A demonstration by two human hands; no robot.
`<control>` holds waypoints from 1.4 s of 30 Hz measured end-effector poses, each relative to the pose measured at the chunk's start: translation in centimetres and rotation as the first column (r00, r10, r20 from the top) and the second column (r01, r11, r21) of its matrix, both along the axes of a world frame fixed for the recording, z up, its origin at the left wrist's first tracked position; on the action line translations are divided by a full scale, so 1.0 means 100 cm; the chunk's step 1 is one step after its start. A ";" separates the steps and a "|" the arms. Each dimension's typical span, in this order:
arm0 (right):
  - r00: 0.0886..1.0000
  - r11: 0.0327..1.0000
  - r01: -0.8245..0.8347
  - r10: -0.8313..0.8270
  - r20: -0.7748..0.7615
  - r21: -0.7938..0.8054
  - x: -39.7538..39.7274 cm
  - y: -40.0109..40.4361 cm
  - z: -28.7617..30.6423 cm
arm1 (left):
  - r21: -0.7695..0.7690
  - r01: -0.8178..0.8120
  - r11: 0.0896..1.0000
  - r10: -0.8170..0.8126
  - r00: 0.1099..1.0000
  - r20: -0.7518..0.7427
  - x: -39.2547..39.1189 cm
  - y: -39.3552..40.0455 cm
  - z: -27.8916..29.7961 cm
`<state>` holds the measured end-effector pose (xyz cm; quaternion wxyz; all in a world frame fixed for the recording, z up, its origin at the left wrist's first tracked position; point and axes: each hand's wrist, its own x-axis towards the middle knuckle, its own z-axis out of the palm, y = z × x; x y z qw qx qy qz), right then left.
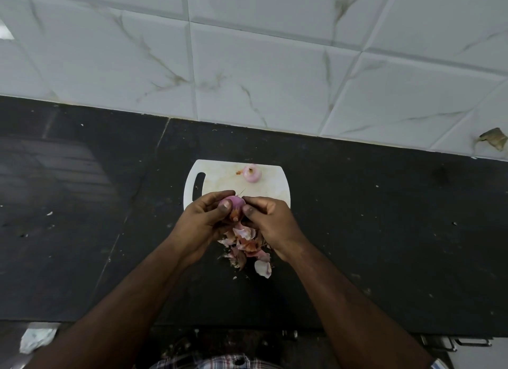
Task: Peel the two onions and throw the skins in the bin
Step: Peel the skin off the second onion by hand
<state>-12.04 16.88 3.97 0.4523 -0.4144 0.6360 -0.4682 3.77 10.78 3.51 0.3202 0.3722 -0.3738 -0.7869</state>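
A dark tabletop (384,231) is being bounded at the back by a wall of pale marbled tiles (247,66), and its front edge is running across the bottom of the view. A white cutting board (220,180) is lying near the middle of it, its handle slot toward the left. Wide bare stretches of tabletop are lying open to the left and right of the board, speckled with small pale flecks.

An onion (235,205) is being held over the near edge of the board. It is being gripped by the left hand (203,223), whose fingers are curled round its left side with the thumb laid across the front. The right hand (270,221) is being pressed against its right side, the thumb and curled fingers pinching at the skin there; how much skin is caught in that grip cannot be told. Both forearms are being stretched forward from the bottom corners and are meeting at the onion.

A second onion (252,173), peeled and pale pink, is resting at the far edge of the board. A heap of skins (247,247) is lying on the tabletop just below the hands, between the wrists.
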 end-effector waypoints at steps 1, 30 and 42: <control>0.999 1.000 -0.009 0.009 -0.031 0.001 0.000 -0.001 0.000 | -0.003 0.002 1.000 -0.002 1.000 0.004 0.001 -0.001 0.000; 0.865 0.996 -0.001 0.044 -0.500 0.087 0.005 -0.011 0.013 | -0.164 0.021 0.986 -0.006 0.996 0.087 -0.005 -0.002 -0.011; 0.983 0.995 -0.020 0.037 -0.180 0.096 -0.008 -0.014 -0.008 | -0.117 -0.028 0.993 0.037 0.997 0.073 -0.008 -0.004 -0.013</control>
